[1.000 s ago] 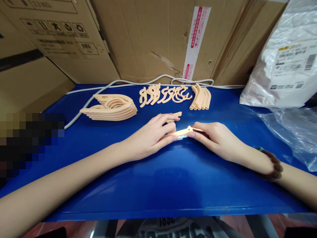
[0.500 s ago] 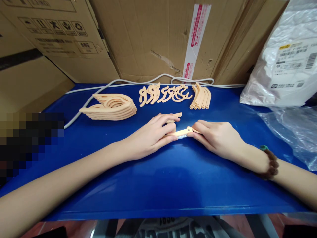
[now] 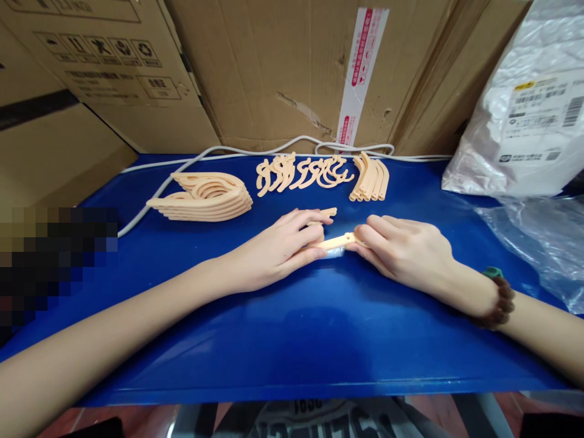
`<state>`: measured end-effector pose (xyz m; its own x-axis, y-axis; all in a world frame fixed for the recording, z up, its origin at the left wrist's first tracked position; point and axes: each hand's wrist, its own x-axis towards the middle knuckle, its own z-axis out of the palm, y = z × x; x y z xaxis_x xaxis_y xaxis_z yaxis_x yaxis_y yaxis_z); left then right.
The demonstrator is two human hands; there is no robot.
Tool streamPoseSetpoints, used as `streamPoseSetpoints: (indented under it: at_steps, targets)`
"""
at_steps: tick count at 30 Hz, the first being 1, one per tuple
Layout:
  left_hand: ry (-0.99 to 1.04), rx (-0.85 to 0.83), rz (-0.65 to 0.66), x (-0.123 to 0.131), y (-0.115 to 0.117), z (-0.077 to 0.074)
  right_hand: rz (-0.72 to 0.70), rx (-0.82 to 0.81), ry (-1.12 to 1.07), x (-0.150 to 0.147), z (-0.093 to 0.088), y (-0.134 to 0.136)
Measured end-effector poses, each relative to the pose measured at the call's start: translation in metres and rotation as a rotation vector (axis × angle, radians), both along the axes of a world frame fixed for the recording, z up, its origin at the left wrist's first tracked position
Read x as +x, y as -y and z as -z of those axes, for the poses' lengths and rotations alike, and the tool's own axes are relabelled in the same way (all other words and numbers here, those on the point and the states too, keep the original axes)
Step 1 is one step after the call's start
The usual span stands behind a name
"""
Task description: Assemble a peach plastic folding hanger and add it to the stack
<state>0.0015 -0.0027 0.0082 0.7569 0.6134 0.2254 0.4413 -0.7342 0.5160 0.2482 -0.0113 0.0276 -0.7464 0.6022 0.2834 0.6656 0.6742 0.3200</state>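
My left hand (image 3: 285, 246) is closed around a beige plastic hanger part (image 3: 336, 242), fingers over the top and thumb along the near side. Its right end, with a small hole, meets my right hand (image 3: 399, 246), whose thumb and fingers pinch there. A further beige piece is partly hidden in the right fingers, and I cannot tell its kind. Another length of beige plastic (image 3: 329, 212) sticks out beyond my left fingertips. A stack of beige hanger frames (image 3: 201, 198) lies to the left. Several hooks (image 3: 301, 173) and several curved arms (image 3: 370, 178) lie behind my hands.
Cardboard boxes (image 3: 274, 67) stand along the back of the blue table (image 3: 292, 340). A white cable (image 3: 219, 149) runs in front of them. At right are a white plastic parcel (image 3: 515, 121) and a clear plastic bag (image 3: 547, 237). The table edge is near my body.
My right hand has shifted and turned slightly at the end of the hanger part, its knuckles a little higher. My left hand has stayed nearly still.
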Motion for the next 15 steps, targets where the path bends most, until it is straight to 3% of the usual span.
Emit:
streamPoseSetpoints:
  at_steps: [10, 15]
  targets:
    - [0.002, -0.012, 0.031, -0.0016, 0.0004, -0.0026, -0.085, 0.114, 0.033, 0.0023, -0.0019, 0.0003]
    - [0.016, -0.030, 0.019, -0.0020, -0.0008, -0.0020, -0.038, 0.006, -0.029, 0.0020, 0.0003, 0.0005]
